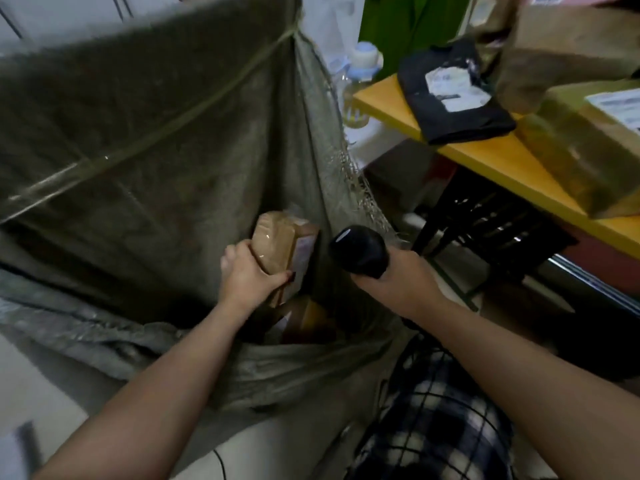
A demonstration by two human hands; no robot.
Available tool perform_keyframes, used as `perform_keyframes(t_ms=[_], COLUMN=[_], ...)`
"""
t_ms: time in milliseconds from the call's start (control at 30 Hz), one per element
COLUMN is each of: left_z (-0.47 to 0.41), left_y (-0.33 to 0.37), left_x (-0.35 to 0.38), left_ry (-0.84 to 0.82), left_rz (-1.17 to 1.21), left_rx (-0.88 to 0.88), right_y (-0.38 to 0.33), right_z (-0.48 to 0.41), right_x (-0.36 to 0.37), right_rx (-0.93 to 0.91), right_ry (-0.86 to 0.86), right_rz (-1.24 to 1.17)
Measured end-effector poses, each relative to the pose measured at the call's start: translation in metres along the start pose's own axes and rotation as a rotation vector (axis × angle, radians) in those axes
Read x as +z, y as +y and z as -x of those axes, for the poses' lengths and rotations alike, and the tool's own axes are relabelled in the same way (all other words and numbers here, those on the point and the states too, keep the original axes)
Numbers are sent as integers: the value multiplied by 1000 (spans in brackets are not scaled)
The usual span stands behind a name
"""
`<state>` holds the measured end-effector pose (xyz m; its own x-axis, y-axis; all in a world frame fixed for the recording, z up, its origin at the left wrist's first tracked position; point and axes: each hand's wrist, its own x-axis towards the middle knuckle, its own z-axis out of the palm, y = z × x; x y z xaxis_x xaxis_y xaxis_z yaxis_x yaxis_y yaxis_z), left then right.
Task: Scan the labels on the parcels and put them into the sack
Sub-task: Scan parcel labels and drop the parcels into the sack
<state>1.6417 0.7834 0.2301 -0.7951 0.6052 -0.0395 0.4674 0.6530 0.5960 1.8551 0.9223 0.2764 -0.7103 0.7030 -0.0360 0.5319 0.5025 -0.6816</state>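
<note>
Gripping a small brown parcel [282,252] in the left hand [247,275], fingers and thumb curled round its lower half, a dark nail showing on the thumb. Boxy shape, kraft paper under glossy clear tape, a pale label on the side turned toward three o'clock. Held upright inside the mouth of the sack [156,150], just above what lies in it.

Just beside it at three o'clock, the right hand [398,282], wrapped fully round the handle of a black scanner [358,252]. Smooth rounded plastic head aimed toward nine o'clock at the labelled side, near it but apart.

Around both, coarse grey-green woven cloth. Mouth wide open, back wall rising to twelve o'clock with a shiny taped band running diagonally across it. Frayed threads along the edge at one o'clock, front rim slumped in folds at six. Inside, at six o'clock of the held parcel, more brown parcels [304,320] in shadow; number impossible to tell.

Out at two o'clock, a smooth yellow-orange table [491,154] on a black frame [495,230]. On it:
- a flat black mailer [453,95] with a torn white label
- a tape-wrapped brown box [581,147] with a white label, at three o'clock of the mailer
- crumpled brown paper parcels [561,53] behind both

At one o'clock, past the table corner, a clear bottle [360,81] with a pale blue cap. At five o'clock, black-and-white checked cloth [433,410].
</note>
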Motion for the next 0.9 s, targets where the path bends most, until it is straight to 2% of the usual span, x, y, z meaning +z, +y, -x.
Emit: perform_keyframes(t_ms=[167, 333, 533, 800, 900], left_z=[-17, -19, 3, 63, 85], left_y=[-8, -8, 33, 138, 185], left_x=[55, 80, 64, 24, 19], left_ry=[-141, -222, -241, -86, -75], left_rz=[-303, -300, -278, -237, -213], left_rx=[-35, -95, 173, 599, 742], right_y=[28, 37, 42, 44, 51], right_z=[-12, -12, 5, 61, 96], right_x=[18, 23, 11, -55, -95], right_rx=[90, 129, 201, 157, 151], right_ry=[41, 82, 155, 385, 529], right_rz=[-56, -120, -283, -317, -302])
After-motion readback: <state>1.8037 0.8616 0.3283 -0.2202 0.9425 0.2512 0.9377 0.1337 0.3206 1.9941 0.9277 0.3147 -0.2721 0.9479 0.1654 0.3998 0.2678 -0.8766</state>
